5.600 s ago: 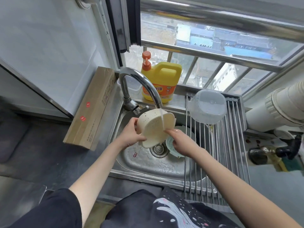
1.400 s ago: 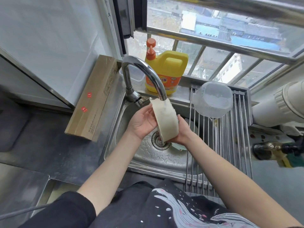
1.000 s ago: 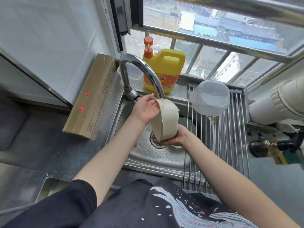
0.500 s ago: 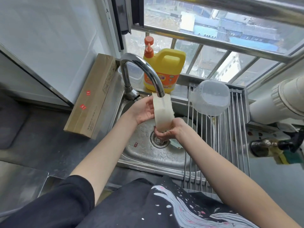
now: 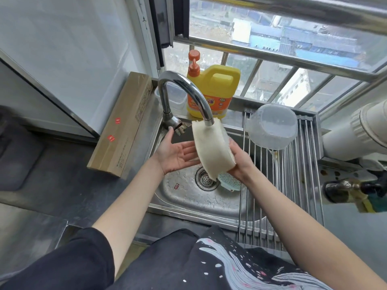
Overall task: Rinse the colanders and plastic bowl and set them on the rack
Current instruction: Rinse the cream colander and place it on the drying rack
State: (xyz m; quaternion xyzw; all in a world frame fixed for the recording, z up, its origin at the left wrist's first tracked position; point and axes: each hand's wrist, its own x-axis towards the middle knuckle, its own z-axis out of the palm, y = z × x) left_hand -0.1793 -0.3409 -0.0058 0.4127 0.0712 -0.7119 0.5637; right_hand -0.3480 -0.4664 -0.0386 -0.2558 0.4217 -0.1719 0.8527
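Fingers of the right hand [image 5: 240, 162] curl behind the cream colander [image 5: 211, 149], mostly hidden by it, gripping it edge-on under the faucet [image 5: 188, 95] spout. Beside its other face the left hand [image 5: 178, 153] lies flat, palm up, fingers straight, tips at the colander; contact is unclear. Below the right fingers, a green colander [image 5: 229, 182] in the sink [image 5: 188, 197] is half covered. Beyond them, the clear bowl [image 5: 272, 126] sits upturned on the rack [image 5: 303, 185].

rack [image 5: 310, 185] – clear bowl [image 5: 273, 126] inverted | sink [image 5: 188, 197] – teal colander [image 5: 229, 182]
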